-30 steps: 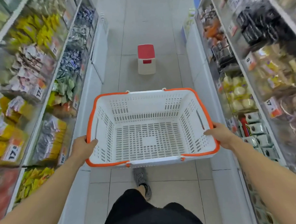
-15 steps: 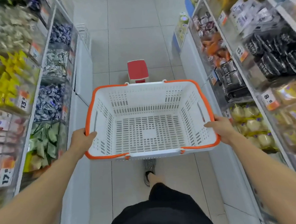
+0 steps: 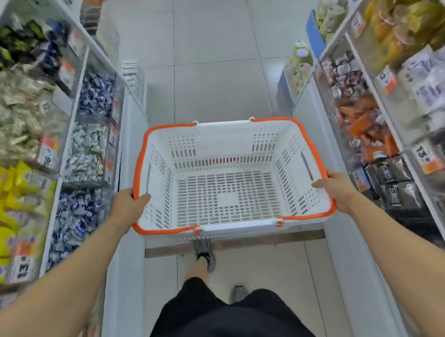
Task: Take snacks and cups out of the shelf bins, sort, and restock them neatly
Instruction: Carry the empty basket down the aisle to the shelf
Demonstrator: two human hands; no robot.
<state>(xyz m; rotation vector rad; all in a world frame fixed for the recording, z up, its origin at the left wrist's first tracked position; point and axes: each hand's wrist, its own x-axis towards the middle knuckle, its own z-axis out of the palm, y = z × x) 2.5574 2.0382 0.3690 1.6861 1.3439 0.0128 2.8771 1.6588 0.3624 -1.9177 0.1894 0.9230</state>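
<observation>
White basket [image 3: 228, 191] with orange rim, held level between the shelf bins [image 3: 85, 150]. Left hand [image 3: 128, 204] and right hand [image 3: 334, 190] each grip a side rim, thumbs curled inside. Nothing lies in the basket. Bin snacks [image 3: 364, 123] are blurred, probably wrapped sweets; fingers under the rim are hidden.

The clear-fronted shelf bins of wrapped snacks [image 3: 15, 121] on the left are motion-blurred, their packet print unreadable. The white-and-orange price tags [image 3: 427, 155] on the right are smeared. The white slotted plastic basket [image 3: 225, 142] hides the toe of the grey shoe [image 3: 205, 255].
</observation>
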